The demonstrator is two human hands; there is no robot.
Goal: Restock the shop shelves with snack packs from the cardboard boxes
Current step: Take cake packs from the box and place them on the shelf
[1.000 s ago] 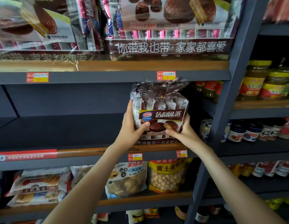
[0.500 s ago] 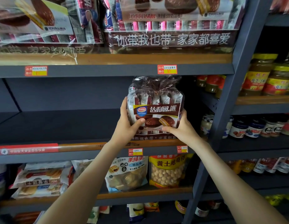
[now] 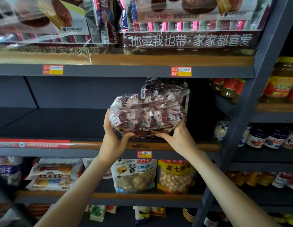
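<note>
A clear-wrapped pack of chocolate pies (image 3: pixel 147 115) with a brown label band is held over the front of the dark middle shelf (image 3: pixel 60 123). It is tipped so its top faces me. My left hand (image 3: pixel 112 136) grips its lower left corner and my right hand (image 3: pixel 176 136) grips its lower right corner. Behind it a second pack of the same kind (image 3: pixel 165 87) stands upright at the right end of that shelf. No cardboard box is in view.
Large pie packs (image 3: pixel 188 22) fill the shelf above. Below are biscuit packs (image 3: pixel 52 174), a cracker bag (image 3: pixel 134 176) and a yellow bag of round snacks (image 3: pixel 175 176). A dark upright post (image 3: pixel 250 102) separates the right bay of jars (image 3: pixel 279 84).
The pack has tipped from upright, label facing me, to leaning with its top toward me, and now sits lower at the shelf's front edge. Both hands stay on its lower corners.
</note>
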